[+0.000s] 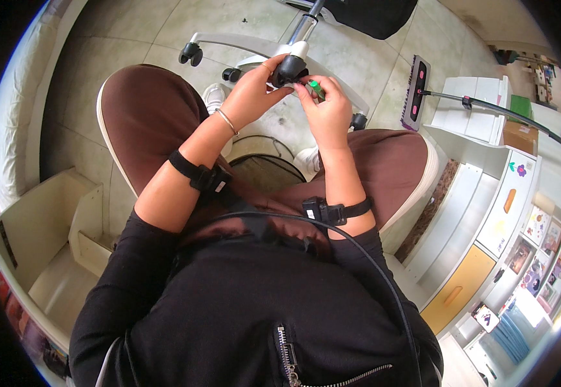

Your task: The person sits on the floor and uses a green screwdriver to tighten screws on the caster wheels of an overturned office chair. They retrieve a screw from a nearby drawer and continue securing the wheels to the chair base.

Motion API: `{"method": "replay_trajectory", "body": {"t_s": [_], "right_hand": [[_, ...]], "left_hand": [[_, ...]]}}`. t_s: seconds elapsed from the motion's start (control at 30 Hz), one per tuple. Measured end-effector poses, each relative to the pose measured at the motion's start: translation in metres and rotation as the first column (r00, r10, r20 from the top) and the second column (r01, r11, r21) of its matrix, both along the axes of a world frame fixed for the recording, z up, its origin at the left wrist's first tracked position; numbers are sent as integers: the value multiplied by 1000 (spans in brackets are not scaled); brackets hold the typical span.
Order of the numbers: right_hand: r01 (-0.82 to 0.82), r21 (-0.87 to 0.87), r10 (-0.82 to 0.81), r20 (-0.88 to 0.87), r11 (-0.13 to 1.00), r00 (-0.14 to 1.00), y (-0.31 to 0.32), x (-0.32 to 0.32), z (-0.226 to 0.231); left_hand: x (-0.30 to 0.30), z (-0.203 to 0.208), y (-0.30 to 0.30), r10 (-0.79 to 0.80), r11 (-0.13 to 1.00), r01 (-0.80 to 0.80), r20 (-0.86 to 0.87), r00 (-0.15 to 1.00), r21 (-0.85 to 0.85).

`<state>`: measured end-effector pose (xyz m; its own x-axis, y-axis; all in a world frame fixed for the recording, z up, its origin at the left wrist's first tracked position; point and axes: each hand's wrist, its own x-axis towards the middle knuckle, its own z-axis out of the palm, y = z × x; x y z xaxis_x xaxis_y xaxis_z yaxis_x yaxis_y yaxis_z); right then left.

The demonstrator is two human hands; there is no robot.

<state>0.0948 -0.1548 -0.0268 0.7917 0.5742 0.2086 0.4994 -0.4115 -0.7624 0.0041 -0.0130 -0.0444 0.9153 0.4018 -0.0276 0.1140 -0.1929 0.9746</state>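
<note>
Above the lap, the left hand [253, 90] is closing around a black chair wheel [289, 69], steadying it, while the right hand [327, 109] is pinching a green tool [316, 88] against it.

Both hands, left [251, 97] and right [327, 109], raised together, fingers pinched.
</note>
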Motion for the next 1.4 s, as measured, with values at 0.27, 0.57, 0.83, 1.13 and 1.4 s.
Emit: {"method": "replay_trajectory", "body": {"t_s": [0.27, 0.57, 0.83, 1.13, 1.4], "right_hand": [[-10, -73, 31, 298, 997, 954, 5, -1, 10], [-24, -74, 52, 411, 997, 910, 10, 3, 4], [73, -55, -62, 175, 996, 983, 11, 0, -1], [122, -13, -123, -151, 992, 981, -4, 20, 3], [58, -23, -61, -195, 998, 979, -12, 18, -3]], "left_hand": [[0, 4, 0, 30, 994, -30, 0, 1000, 102], [-2, 8, 3, 5, 991, -10, 34, 999, 136], [-1, 2, 1, 16, 996, -18, 21, 1000, 82], [-1, 4, 3, -19, 1000, 20, -20, 1000, 21], [3, 18, 11, -47, 648, -179, 274, 961, 741]]}}
